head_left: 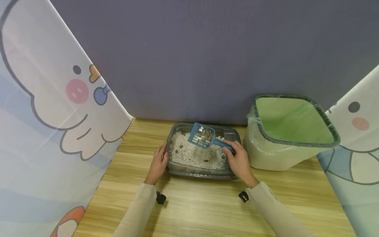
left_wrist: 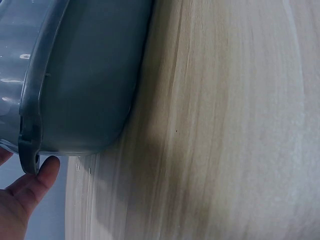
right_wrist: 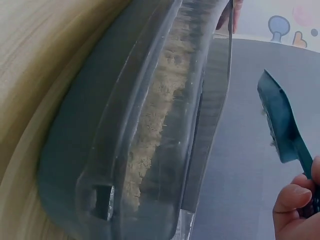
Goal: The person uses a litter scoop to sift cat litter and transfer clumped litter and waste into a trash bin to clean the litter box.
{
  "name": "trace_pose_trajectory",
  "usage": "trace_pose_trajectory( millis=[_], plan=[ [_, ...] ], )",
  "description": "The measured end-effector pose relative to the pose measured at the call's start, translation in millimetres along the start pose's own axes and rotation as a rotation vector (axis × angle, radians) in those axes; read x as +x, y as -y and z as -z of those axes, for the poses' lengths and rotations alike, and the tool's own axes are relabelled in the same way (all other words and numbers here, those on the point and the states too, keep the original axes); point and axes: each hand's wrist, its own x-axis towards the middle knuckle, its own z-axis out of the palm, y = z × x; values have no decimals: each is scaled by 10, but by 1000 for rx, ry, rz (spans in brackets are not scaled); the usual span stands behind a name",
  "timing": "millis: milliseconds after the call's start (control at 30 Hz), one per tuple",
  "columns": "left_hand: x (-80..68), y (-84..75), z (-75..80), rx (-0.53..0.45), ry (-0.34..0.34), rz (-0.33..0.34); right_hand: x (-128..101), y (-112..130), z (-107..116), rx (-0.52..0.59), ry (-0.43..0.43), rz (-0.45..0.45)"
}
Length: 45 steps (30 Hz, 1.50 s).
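A grey litter box (head_left: 201, 172) with pale litter (head_left: 189, 154) and several dark clumps in it stands on the wooden surface. My left hand (head_left: 158, 163) holds its left end; in the left wrist view, thumb and fingers (left_wrist: 37, 182) lie on either side of the rim (left_wrist: 31, 135). Above the litter, my right hand (head_left: 238, 161) grips the handle of a blue litter scoop (head_left: 211, 141). Brown and pale clumps (head_left: 206, 134) lie in its slotted head. From the side, the right wrist view shows the scoop (right_wrist: 282, 122) raised clear of the box (right_wrist: 125, 135).
Right of the box stands a tall bin (head_left: 266, 154) with a clear liner and a dark rim, open at the top. A grey wall panel (head_left: 183, 65) rises behind. Cartoon-printed sheets (head_left: 38, 138) flank the wooden table (head_left: 189, 210) on both sides.
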Motion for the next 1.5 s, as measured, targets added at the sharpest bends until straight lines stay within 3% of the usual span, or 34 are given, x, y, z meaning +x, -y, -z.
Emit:
trace_pose_trajectory(
  millis=[233, 600, 733, 900, 967, 1200, 1333, 1500],
  plan=[
    [19, -7, 11, 19, 6, -30, -21, 52, 49, 21, -47, 5],
    [-14, 18, 18, -5, 0, -25, 2, 203, 199, 83, -123, 71],
    [-18, 14, 21, -9, -1, -26, 74, 432, 352, 87, -159, 107],
    [-19, -1, 30, -15, -6, -24, 128, 900, 614, 41, -210, 98],
    [-17, 0, 30, -17, -10, -27, 149, 976, 728, 37, -245, 88],
    [-18, 45, 16, -22, -19, -36, 262, 751, 1269, 55, -458, 34],
    [-26, 58, 16, -18, -19, -35, 271, 580, 1616, -48, -588, 30],
    [-20, 52, 13, -14, -11, -29, 241, 369, 1895, -200, -708, 105]
  ],
)
